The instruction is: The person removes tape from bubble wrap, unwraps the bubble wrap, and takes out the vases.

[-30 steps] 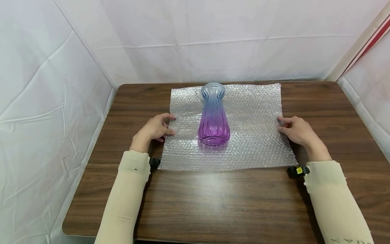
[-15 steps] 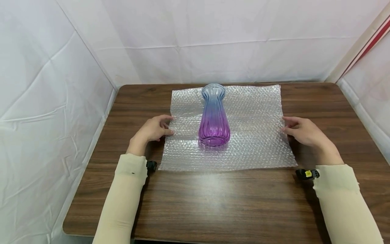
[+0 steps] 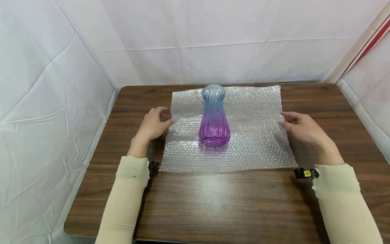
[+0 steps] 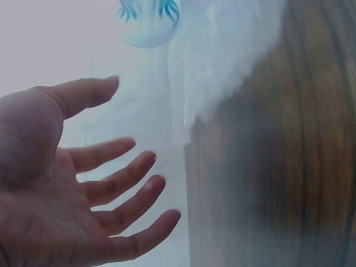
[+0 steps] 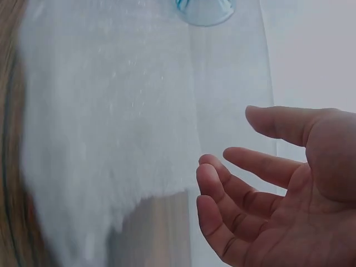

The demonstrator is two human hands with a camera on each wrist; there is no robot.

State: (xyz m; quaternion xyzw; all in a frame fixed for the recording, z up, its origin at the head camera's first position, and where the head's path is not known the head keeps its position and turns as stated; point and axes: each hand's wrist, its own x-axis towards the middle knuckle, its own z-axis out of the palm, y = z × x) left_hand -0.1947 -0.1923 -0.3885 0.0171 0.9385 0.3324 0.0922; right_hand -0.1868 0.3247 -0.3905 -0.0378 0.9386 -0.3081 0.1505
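Observation:
A ribbed glass vase point(image 3: 214, 118), blue at the rim and purple at the base, lies on a sheet of bubble wrap point(image 3: 253, 132), its mouth toward the back wall. My left hand point(image 3: 153, 123) is at the sheet's left edge, thumb and fingers spread apart with nothing between them; the left wrist view shows the loose fingers point(image 4: 128, 203). At the right edge my right hand point(image 3: 300, 126) has its fingers relaxed and thumb apart, also holding nothing in the right wrist view. Only the vase's rim end point(image 5: 206, 12) shows in the wrist views.
The bubble wrap lies flat on a dark wood-grain table point(image 3: 210, 206), close to its back edge. White cloth walls point(image 3: 219, 57) stand behind and to both sides. Dark wrist cameras point(image 3: 304, 173) are strapped under the cream sleeves.
My left hand has risen slightly, its fingers and thumb spreading wider. My right hand has shifted a little outward to the right. Vase and bubble wrap stay in place.

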